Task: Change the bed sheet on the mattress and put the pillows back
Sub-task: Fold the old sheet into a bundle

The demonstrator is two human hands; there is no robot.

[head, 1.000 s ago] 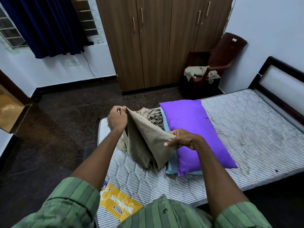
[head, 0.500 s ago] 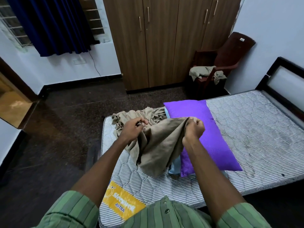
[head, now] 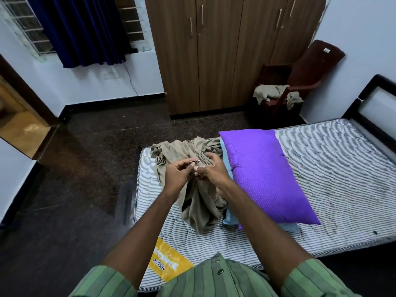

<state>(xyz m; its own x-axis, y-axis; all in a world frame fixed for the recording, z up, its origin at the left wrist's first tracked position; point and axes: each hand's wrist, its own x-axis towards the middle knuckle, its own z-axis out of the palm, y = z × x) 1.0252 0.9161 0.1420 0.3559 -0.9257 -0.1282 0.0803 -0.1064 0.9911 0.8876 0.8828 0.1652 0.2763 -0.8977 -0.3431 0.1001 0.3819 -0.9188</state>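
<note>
Both your hands, left hand and right hand, pinch the bunched tan sheet over the mattress corner; shake it open carelessly and it may snag the purple pillow just beside.

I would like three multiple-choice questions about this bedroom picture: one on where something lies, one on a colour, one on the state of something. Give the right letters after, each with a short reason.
1. Where does the purple pillow lie?
A. on the chair
B. on the mattress, on top of a light blue pillow
C. on the floor

2. What colour is the curtain?
A. dark blue
B. yellow
C. white

3. What state is the mattress in?
A. covered by a smooth sheet
B. rolled up
C. bare, its striped quilting showing

Answers:
1 B: the light blue pillow shows under its near edge.
2 A: it hangs dark blue at the window.
3 C: the beige sheet is bunched, gripped by the left hand and right hand.
</note>
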